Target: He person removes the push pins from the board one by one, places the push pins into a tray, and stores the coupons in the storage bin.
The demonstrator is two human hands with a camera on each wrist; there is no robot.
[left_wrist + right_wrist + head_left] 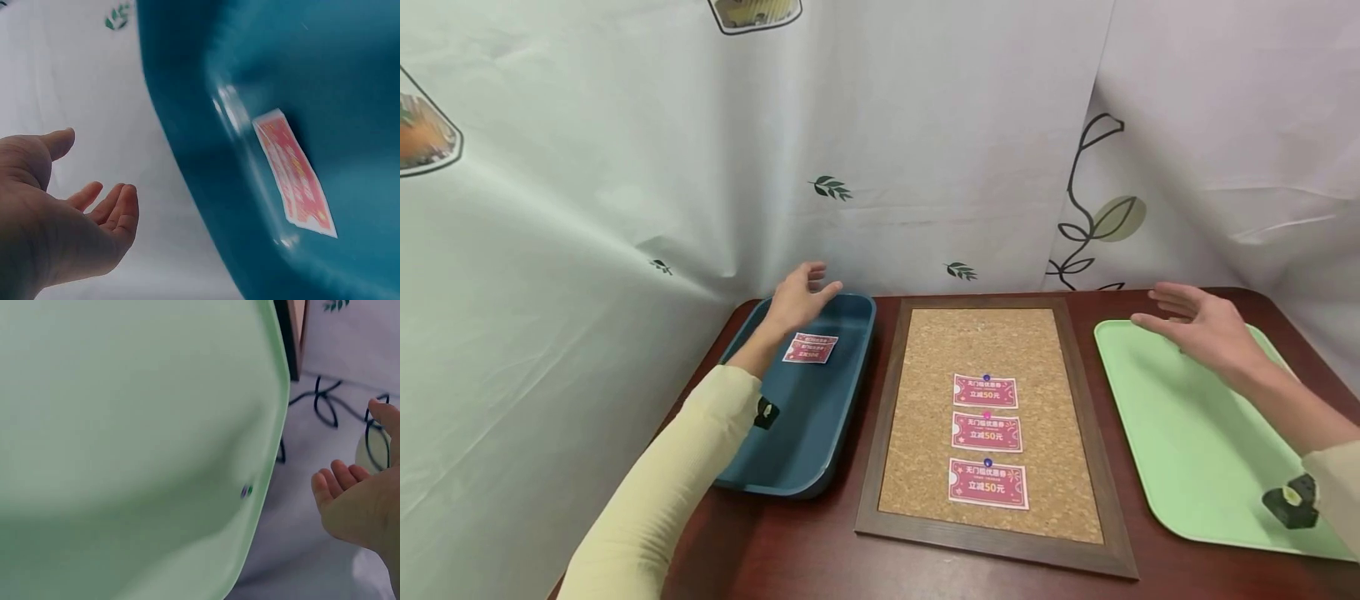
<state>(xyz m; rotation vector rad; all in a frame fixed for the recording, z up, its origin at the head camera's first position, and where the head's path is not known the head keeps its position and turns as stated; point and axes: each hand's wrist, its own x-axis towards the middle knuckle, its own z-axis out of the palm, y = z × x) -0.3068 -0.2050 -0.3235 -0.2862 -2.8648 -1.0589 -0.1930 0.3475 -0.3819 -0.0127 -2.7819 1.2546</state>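
My left hand [797, 302] hovers over the far end of a blue tray [797, 425], fingers loosely bent and nothing in it. Pink coupons [810, 350] lie overlapping on that tray's floor; how many is unclear. Above the back of a light green tray [1195, 450] is my right hand [1210, 329], also holding nothing, thumb apart from the fingers. Two tiny coloured pieces, perhaps pushpins [247, 491], show near that tray's edge in the right wrist view. Between the trays lies a framed corkboard [925, 350] bearing three pink coupons [987, 433] in a column, each with a pushpin [988, 462] at its top.
The dark red tabletop [820, 550] carries both trays and the board. A pale cloth [925, 150] printed with leaves and plants hangs behind and to the sides. Small black devices sit at the left wrist [766, 412] and right wrist [1292, 500].
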